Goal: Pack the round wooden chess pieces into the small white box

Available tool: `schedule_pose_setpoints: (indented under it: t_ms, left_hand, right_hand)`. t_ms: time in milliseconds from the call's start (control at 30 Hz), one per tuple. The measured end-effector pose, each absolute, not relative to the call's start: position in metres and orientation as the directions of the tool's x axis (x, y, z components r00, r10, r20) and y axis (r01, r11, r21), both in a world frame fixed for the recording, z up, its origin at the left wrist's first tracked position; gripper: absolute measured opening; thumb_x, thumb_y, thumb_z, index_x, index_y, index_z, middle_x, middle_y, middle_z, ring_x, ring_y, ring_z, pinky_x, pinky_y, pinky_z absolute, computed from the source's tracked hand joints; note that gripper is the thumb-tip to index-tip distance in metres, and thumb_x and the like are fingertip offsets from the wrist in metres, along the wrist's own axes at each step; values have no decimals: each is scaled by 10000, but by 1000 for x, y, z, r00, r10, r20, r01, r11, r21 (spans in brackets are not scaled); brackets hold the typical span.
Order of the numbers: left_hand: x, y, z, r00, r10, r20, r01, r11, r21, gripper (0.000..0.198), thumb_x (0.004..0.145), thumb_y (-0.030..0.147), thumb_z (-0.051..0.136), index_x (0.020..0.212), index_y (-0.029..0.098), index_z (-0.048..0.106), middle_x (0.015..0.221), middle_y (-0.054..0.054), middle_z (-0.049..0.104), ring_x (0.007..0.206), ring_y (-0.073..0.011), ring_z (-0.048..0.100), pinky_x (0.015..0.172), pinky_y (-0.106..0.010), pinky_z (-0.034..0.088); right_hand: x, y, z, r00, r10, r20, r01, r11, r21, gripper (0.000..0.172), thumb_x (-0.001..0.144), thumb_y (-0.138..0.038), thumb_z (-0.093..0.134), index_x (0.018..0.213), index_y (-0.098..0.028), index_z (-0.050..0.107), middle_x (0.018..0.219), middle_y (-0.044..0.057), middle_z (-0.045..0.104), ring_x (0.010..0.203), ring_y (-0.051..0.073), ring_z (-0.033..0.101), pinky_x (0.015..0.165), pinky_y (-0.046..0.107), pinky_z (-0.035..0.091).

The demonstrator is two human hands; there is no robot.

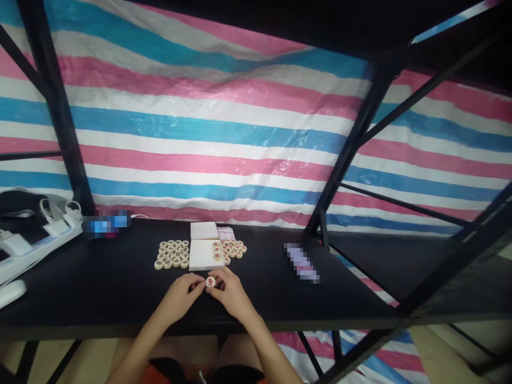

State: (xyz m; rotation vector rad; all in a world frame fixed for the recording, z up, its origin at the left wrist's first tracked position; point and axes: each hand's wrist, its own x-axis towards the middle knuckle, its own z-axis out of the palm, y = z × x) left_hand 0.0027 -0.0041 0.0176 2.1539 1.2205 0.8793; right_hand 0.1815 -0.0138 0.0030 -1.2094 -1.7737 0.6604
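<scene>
You hold a single round xiangqi piece (210, 281) between both hands, just above the black worktop (120, 288) and close to its front edge. It sits in front of the white box (203, 257), apart from all the other pieces.

Your left hand (182, 295) comes in from the left with its fingers (199, 285) curled in and closed on the disc's left rim. Your right hand (231, 292) mirrors it, its fingers (220, 278) bent over the right rim. Neither hand is spread. Both are drawn into a light fingertip pinch, and the piece's marked face is turned up towards you, probably so that you can read it. How far it is off the surface cannot be told.

Beyond your hands, the box lies flat with a few pieces (216, 252) along its right side. A second white tray or lid (204, 230) lies touching its far edge.

A group of pieces (173, 254) lies in neat rows just left of the box, all flat and face up, likely so that each marking shows. A looser cluster (234, 248) lies just to its right.

A white power strip (32, 248) with plugs rests at the far left, and a striped tarp (224, 122) hangs behind the black frame (60, 117).
</scene>
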Motion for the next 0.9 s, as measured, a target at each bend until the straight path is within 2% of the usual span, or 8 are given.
schedule_pose_setpoints:
  t_ms: [167, 333, 500, 733, 900]
  left_hand:
    - [3, -2, 16, 390, 885, 253, 575, -449, 684, 249, 830, 314, 482, 838, 195, 700, 790, -37, 682, 719, -186, 602, 689, -267, 449]
    - [3, -1, 17, 377, 899, 223, 539, -409, 736, 289, 834, 364, 481, 942, 193, 689, 851, -44, 707, 739, -190, 621, 687, -268, 450]
    - [4, -5, 20, 391, 890, 234, 536, -427, 728, 301, 832, 394, 481, 843, 198, 709, 816, -41, 706, 762, -198, 620, 726, -276, 453]
    - [2, -5, 20, 400, 891, 216, 392, -380, 838, 304, 869, 398, 457, 900, 181, 667, 804, -30, 712, 750, -188, 637, 677, -249, 444]
    - [0, -2, 17, 399, 895, 199, 385, -360, 850, 274, 837, 377, 509, 953, 184, 666, 790, -24, 713, 735, -186, 627, 653, -250, 428]
  right_hand:
    - [173, -13, -1, -124, 937, 327, 456, 346, -820, 272, 665, -111, 707, 923, -187, 666, 898, 20, 592, 695, 130, 595, 609, 231, 469]
    - [172, -20, 4, -174, 918, 355, 477, 394, -785, 150, 707, -160, 707, 843, -198, 659, 799, -13, 585, 677, 118, 565, 635, 222, 451]
    - [172, -24, 9, -154, 928, 340, 471, 371, -800, 120, 719, -216, 704, 810, -196, 627, 755, -21, 599, 668, 123, 562, 619, 221, 439]
    - [174, -25, 12, -180, 932, 315, 370, 361, -856, 172, 787, -264, 613, 947, -204, 635, 835, 7, 694, 701, 137, 611, 615, 223, 445]
    - [176, -25, 10, -172, 930, 323, 416, 366, -832, 120, 827, -258, 542, 879, -193, 629, 622, -29, 626, 558, 119, 555, 543, 210, 393]
